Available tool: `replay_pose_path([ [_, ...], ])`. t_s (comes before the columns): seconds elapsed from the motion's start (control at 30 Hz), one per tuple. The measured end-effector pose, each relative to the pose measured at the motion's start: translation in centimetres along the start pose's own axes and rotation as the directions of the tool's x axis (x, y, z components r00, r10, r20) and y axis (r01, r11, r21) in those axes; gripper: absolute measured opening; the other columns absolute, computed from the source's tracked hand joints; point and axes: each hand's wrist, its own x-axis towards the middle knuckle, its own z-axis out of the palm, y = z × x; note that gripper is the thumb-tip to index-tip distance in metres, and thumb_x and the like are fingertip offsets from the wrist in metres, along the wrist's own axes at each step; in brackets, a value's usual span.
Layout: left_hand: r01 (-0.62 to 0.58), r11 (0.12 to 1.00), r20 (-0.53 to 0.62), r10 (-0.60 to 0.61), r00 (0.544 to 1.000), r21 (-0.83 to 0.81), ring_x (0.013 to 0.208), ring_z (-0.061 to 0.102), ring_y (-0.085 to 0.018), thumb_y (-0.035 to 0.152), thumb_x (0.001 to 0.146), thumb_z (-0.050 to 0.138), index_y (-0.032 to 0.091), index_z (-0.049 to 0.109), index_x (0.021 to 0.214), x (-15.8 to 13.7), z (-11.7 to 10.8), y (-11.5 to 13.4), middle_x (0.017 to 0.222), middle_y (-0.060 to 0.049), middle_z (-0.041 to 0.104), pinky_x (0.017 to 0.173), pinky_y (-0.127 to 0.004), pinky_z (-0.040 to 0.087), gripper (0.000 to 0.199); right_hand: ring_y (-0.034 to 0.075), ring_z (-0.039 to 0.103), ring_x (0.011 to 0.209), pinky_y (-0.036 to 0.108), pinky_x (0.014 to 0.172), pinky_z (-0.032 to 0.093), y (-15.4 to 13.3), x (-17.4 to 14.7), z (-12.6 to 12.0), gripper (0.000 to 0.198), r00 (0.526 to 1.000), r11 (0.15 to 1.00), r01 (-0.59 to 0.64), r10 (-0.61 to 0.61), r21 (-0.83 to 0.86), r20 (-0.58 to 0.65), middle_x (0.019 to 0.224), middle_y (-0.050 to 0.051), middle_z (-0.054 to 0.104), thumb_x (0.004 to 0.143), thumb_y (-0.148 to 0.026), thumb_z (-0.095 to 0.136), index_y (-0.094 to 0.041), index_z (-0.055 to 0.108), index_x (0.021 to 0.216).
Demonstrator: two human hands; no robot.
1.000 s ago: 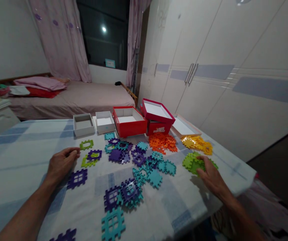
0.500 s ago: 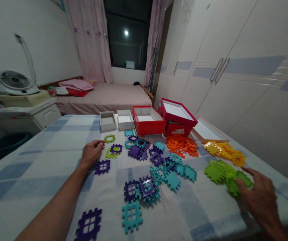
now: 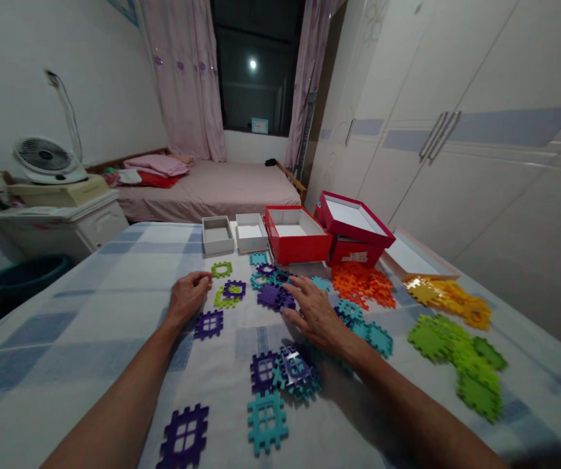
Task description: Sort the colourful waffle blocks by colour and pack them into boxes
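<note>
My left hand [image 3: 189, 301] rests on the cloth, its fingers curled in, with nothing visible in them. Beside its fingertips lie a lime frame piece [image 3: 221, 270] and a purple frame piece [image 3: 234, 289] overlapping another lime one. A purple window piece [image 3: 209, 324] is just below its wrist. With fingers spread, my right hand [image 3: 317, 312] hovers over or touches the middle heap, holding nothing I can see. Its fingertips are by the dark purple interlocking plastic pieces [image 3: 268, 295], and it hides part of the teal and purple pieces beneath.
Orange pieces [image 3: 363, 285], yellow pieces [image 3: 449, 299] and lime pieces [image 3: 456, 355] lie in separate heaps at right. White boxes [image 3: 217, 236], a red box [image 3: 300, 247] and a tilted red lid [image 3: 353, 218] stand behind. Nearer lie a teal window piece [image 3: 267, 422] and a purple one [image 3: 184, 436].
My right hand has left the lime heap and swung left to the purple and teal pieces. Lime pieces it covered now show. The left hand stays put; the view has shifted slightly.
</note>
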Motion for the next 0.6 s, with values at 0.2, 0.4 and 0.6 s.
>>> replay_pose_path([
  [0.2, 0.047, 0.998, 0.009, -0.048, 0.999, 0.036, 0.081, 0.067, -0.02, 0.037, 0.067, 0.05, 0.017, 0.068, 0.09, -0.3, -0.3, 0.7, 0.082, -0.004, 0.072, 0.074, -0.026, 0.051, 0.035, 0.02, 0.04, 0.124, 0.042, 0.104, 0.034, 1.7, -7.2, -5.6, 0.04, 0.952, 0.988, -0.154, 0.141, -0.027, -0.271, 0.133, 0.008, 0.046, 0.09, -0.037, 0.043, -0.024, 0.046, 0.128],
  [0.4, 0.08, 0.989, 0.013, -0.082, 0.997, 0.121, 0.085, 0.066, -0.02, 0.031, 0.069, 0.051, 0.019, 0.067, 0.09, -0.4, -0.5, 1.4, 0.08, 0.0, 0.071, 0.08, -0.031, 0.05, 0.029, 0.036, 0.046, 0.114, 0.055, 0.085, 0.044, 10.2, -21.0, -5.6, 0.058, 0.686, 0.636, -0.716, 0.567, -0.288, -0.455, 0.128, 0.017, 0.047, 0.079, -0.052, 0.047, -0.016, 0.048, 0.125],
  [0.6, 0.047, 0.988, 0.001, -0.047, 0.999, 0.147, 0.087, 0.066, -0.023, 0.032, 0.07, 0.052, 0.022, 0.067, 0.085, -0.5, -0.6, 1.5, 0.076, 0.001, 0.071, 0.08, -0.032, 0.049, 0.023, 0.029, 0.055, 0.105, 0.045, 0.091, 0.045, 13.3, -26.6, -4.2, 0.059, 0.615, 0.607, -0.779, 0.691, -0.157, -0.381, 0.111, 0.016, 0.057, 0.077, -0.054, 0.045, -0.013, 0.05, 0.119],
])
